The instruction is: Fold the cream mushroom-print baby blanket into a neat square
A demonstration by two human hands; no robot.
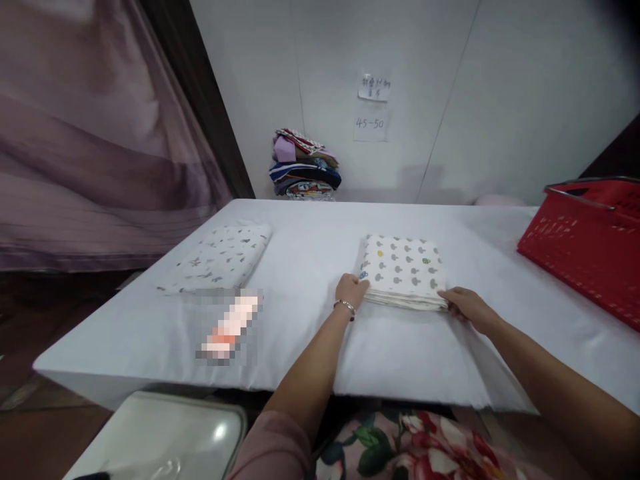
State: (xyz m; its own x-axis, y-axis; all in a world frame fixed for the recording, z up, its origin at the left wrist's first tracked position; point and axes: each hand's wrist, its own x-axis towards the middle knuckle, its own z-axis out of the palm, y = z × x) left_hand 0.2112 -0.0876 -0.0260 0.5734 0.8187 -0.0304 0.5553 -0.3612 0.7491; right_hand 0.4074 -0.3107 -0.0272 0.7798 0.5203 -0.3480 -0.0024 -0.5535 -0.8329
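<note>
A folded white cloth (403, 267) with grey tree-like prints lies flat on the white-covered table, its layered edge facing me. My left hand (352, 291), with a silver bracelet at the wrist, pinches the cloth's near left corner. At the near right corner, my right hand (467, 308) grips the same cloth between thumb and fingers. Another folded white cloth (220, 259) with small scattered prints rests at the table's left side, touched by neither hand.
A red basket (590, 247) with a metal handle stands at the right. Behind the table's far edge is a stack of folded fabrics (305, 167). A pixelated item (233, 328) lies at the left front, above a pale stool or lid (165, 433). Paper notes hang on the wall.
</note>
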